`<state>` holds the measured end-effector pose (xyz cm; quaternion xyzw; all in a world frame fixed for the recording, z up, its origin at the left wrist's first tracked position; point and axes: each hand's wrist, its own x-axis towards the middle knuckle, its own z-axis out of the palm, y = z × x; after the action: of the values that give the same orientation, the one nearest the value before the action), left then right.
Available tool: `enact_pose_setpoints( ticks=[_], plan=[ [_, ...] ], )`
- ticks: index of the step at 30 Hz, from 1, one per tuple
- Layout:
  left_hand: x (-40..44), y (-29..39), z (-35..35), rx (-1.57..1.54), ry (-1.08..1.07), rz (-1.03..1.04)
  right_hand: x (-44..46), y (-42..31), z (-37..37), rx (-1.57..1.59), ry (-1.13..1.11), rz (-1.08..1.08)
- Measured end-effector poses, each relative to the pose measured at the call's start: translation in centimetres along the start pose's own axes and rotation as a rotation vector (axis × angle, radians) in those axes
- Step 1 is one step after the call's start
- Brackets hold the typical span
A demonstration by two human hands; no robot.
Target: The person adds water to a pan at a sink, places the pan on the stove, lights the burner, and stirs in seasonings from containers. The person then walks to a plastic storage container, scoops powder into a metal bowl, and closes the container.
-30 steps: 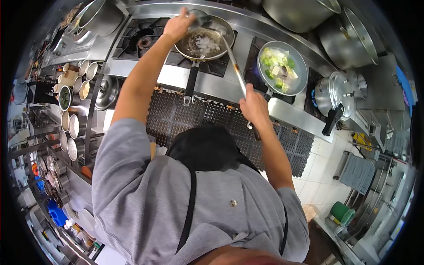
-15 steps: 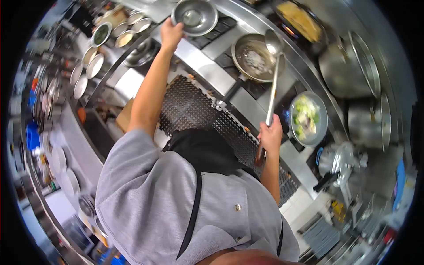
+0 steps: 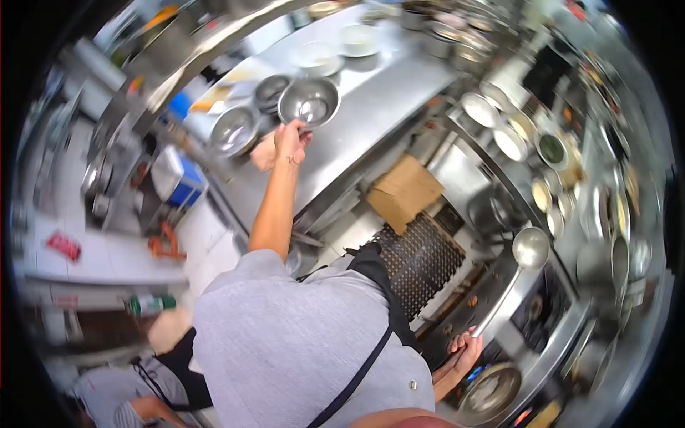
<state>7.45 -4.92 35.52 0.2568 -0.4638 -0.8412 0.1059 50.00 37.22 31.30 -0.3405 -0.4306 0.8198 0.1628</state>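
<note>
My left hand (image 3: 291,141) grips the rim of a metal bowl (image 3: 321,110), holding it over the steel counter (image 3: 385,107). Beside it on the left are another metal bowl (image 3: 234,131) and a smaller dark bowl (image 3: 272,91). Down at the right, my right hand (image 3: 465,348) is closed around the long handle of a ladle (image 3: 531,248), its round cup raised above the stove side. A pan (image 3: 492,391) sits on the stove near that hand.
White plates (image 3: 359,41) are stacked at the counter's back. Several small bowls (image 3: 509,143) of ingredients line the right. A cardboard box (image 3: 405,191) stands beside the black floor mat (image 3: 421,264). Another person (image 3: 121,392) is at the lower left.
My body and view have turned left, from the stove toward the steel counter. The metal bowl has travelled from above the stove to the counter; the ladle has come away from the pan.
</note>
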Motion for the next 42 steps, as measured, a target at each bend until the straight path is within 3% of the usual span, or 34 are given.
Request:
enact_pose_setpoints(
  ticks=[3, 10, 14, 16, 17, 18, 19, 22, 25, 27, 29, 31, 32, 38, 41, 42],
  plan=[
    [2.2, 4.0, -6.6, 0.047, 0.017, 0.242, 4.0, 0.4, 2.4, -0.054, -0.082, 0.106],
    [2.1, 2.6, -12.9, 0.060, 0.300, 0.249, 7.9, 1.6, 10.6, -0.126, -0.222, 0.214],
    [4.5, 4.0, -10.7, -0.003, 0.218, 0.275, 8.5, 1.3, 11.4, -0.177, -0.285, 0.160],
    [7.2, 3.9, -9.5, -0.235, 0.008, 0.390, 8.0, 1.2, 13.1, -0.236, -0.210, 0.159],
    [8.3, 3.9, -9.6, -0.399, -0.084, 0.113, 7.6, 0.2, 14.5, -0.252, -0.094, 0.179],
    [5.2, 4.6, -6.4, -0.153, -0.061, 0.027, 6.9, -0.8, 16.1, -0.255, -0.008, 0.230],
    [4.3, 3.6, -2.8, -0.093, 0.064, 0.067, 6.8, -1.1, 15.7, -0.207, -0.011, 0.241],
    [4.3, -3.9, 1.1, 0.421, -0.301, 0.111, 6.7, -2.2, 15.0, -0.188, -0.074, 0.243],
    [-4.9, -10.9, 9.4, 0.665, -1.062, 0.078, 7.6, -2.5, 16.9, -0.070, -0.152, 0.161],
    [-12.2, -12.9, 14.2, 0.742, -1.538, 0.299, 9.5, -0.6, 19.0, -0.116, -0.023, 0.033],
    [-14.9, -17.6, 17.1, 0.631, -1.806, 0.784, 9.3, -2.8, 20.4, -0.342, -0.176, 0.110],
    [-14.1, -20.5, 19.3, 0.866, -1.926, 0.838, 9.6, -3.3, 21.6, -0.351, -0.081, -0.066],
    [-13.6, -22.3, 20.2, 0.870, -1.883, 0.509, 10.2, -3.1, 20.8, -0.338, -0.048, -0.094],
    [-12.3, -27.0, 24.6, 1.326, -1.852, 0.436, 17.2, -4.5, 13.9, -0.381, 0.269, -0.175],
    [-11.9, -27.7, 26.9, 1.306, -1.809, 0.493, 24.7, -8.2, 10.2, -0.344, 0.337, -0.287],
    [-11.8, -27.4, 27.8, 1.396, -1.748, 0.339, 28.3, -9.4, 8.6, -0.352, 0.346, -0.333]
  ],
)
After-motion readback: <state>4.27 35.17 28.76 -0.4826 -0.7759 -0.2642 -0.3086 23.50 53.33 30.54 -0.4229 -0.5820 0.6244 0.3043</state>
